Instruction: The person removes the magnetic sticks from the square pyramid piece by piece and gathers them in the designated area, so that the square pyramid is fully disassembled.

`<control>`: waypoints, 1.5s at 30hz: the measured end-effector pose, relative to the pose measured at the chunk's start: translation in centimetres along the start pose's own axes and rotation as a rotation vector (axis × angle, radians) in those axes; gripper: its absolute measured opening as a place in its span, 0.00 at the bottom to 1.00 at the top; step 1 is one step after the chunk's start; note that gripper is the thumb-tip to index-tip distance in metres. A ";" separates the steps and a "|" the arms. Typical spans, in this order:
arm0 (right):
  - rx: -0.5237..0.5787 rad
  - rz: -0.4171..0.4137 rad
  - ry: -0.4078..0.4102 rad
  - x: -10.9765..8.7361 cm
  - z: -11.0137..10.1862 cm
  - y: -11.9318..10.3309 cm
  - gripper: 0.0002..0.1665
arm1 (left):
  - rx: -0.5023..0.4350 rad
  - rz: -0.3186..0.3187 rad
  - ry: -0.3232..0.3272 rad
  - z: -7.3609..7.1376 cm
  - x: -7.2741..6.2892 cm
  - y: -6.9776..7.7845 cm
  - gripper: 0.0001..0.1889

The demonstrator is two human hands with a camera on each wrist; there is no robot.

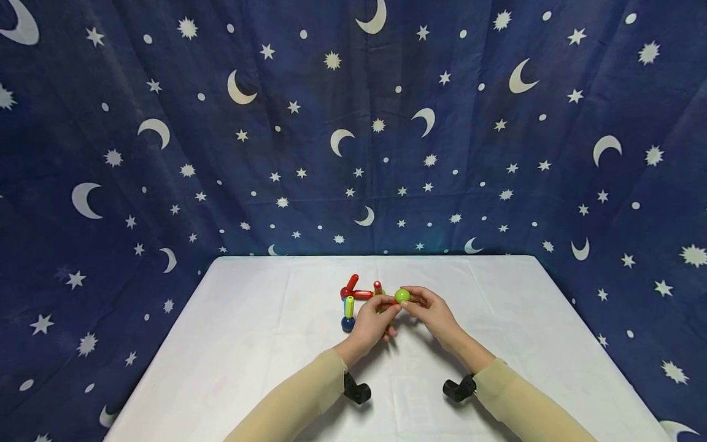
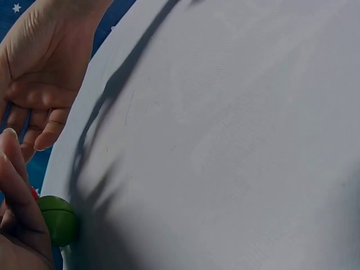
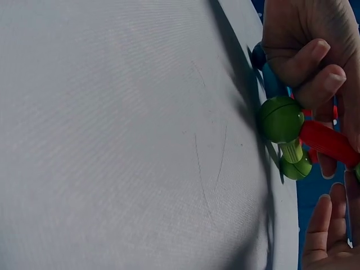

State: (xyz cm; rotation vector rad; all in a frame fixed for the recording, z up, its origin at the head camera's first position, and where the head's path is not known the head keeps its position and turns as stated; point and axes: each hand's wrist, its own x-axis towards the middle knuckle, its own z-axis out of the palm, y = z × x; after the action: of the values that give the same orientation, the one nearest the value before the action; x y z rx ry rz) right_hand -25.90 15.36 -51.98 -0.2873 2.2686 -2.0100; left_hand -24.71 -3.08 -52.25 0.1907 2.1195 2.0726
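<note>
On the table stands a structure of balls and short rods. My left hand (image 1: 371, 322) is at its right end, thumb and fingertips pinching a red rod (image 3: 329, 143). Bright green ball (image 1: 402, 296) sits between the thumb and fingers of my right hand (image 1: 440, 318), at the rod's upper end. In the right wrist view, a larger-looking green ball (image 3: 281, 120) is at the rod's other end, with a light green rod (image 3: 292, 151) and another green ball (image 3: 296, 167) behind. Left fingers hide part of the structure.
Left of the hands, the structure includes a red ball (image 1: 345, 293), slanted red rod (image 1: 353, 282), yellow-green rod (image 1: 349, 307) and dark blue ball (image 1: 347, 324). A white cloth covers the table (image 1: 232, 344); a starry blue curtain (image 1: 309, 153) hangs behind.
</note>
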 end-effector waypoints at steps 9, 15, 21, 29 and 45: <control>-0.012 0.000 0.008 0.7 0.1 -0.1 0.29 | 0.021 0.003 0.018 -0.4 0.2 0.2 0.16; -0.027 0.004 0.004 1.1 0.0 -0.2 0.29 | 0.018 0.014 0.034 -0.5 0.3 0.3 0.15; -0.089 0.009 0.021 1.8 -0.8 -0.3 0.30 | 0.045 0.023 0.027 -0.8 0.1 0.1 0.13; -0.368 0.032 0.133 4.2 -4.9 0.6 0.29 | 0.199 0.047 -0.024 -1.7 -0.9 -0.2 0.15; -0.657 0.113 0.194 7.6 -8.0 2.0 0.29 | 0.772 0.199 0.024 -2.8 -2.8 -0.6 0.18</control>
State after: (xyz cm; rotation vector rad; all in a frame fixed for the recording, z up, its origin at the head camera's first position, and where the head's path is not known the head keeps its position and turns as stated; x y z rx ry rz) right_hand -35.00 21.82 -52.52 -0.0008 2.9323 -1.2300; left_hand -22.60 -6.42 -52.74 0.4825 2.9012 1.2184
